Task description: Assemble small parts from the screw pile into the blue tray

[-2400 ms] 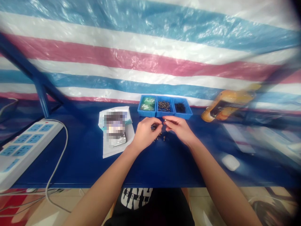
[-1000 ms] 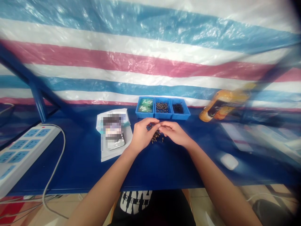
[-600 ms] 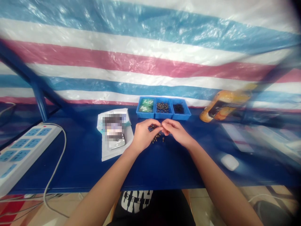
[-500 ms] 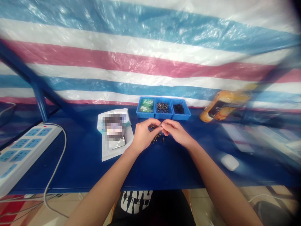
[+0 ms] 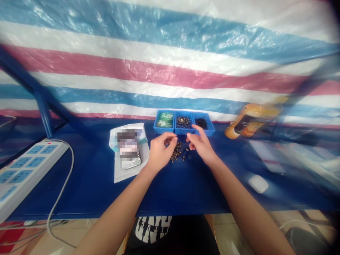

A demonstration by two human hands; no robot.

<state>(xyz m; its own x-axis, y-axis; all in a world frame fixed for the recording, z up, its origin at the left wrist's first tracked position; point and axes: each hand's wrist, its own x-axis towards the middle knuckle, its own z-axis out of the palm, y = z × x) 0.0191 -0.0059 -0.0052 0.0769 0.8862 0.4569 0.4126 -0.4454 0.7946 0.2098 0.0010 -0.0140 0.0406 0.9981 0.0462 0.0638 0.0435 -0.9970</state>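
Above the dark blue tabletop [image 5: 186,193], the left hand [image 5: 160,150] curls its thumb and forefinger to a narrow gap, and whether anything sits between them I cannot tell; the right hand [image 5: 203,148] is spread, forefinger out towards three blue plastic bins [image 5: 184,131]; between the hands, small brass-and-dark screw-like metal pieces [image 5: 176,154] lie heaped, two strays beside them.

One head-worn camera looks forward and down across the table [image 5: 186,193].
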